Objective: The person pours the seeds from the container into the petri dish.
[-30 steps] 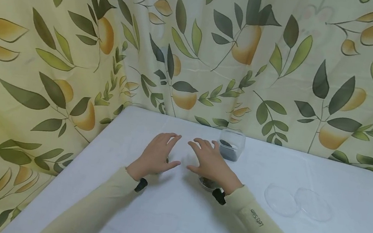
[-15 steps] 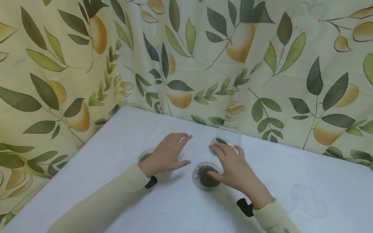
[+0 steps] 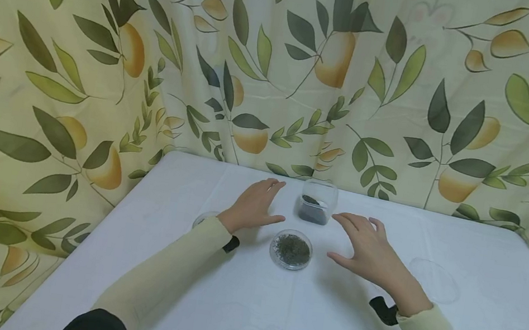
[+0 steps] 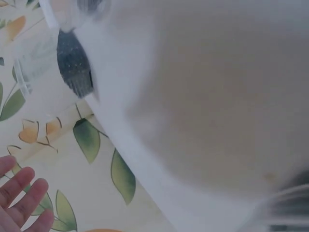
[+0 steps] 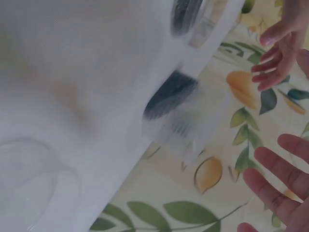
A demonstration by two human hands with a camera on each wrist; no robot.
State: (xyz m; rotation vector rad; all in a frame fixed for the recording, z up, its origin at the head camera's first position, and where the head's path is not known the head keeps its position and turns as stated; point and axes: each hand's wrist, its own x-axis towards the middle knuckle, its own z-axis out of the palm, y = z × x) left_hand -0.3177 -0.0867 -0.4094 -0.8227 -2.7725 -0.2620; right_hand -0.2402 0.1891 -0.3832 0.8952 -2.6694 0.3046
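My left hand (image 3: 256, 206) hovers left of the clear box, fingers extended and holding nothing. My right hand (image 3: 369, 253) is held over the table to the right of a round clear dish (image 3: 291, 249) with dark crumbly material, thumb and fingers spread apart. Behind that dish stands a clear plastic box (image 3: 316, 209), partly filled with dark grains. A second clear dish (image 3: 203, 217) is mostly covered by my left forearm. In the right wrist view the box's dark contents (image 5: 171, 94) lie between the dishes and the fingers (image 5: 277, 181) of my right hand.
A thin transparent round lid (image 3: 433, 280) lies on the white-covered table (image 3: 242, 320) at the right; my right arm covers what is next to it. A leaf-and-fruit patterned curtain (image 3: 274, 98) hangs behind the table and along its left side.
My right hand has moved away to the right, uncovering the middle dish and the box. My left hand has shifted slightly right and farther back, its forearm covering more of the left dish.
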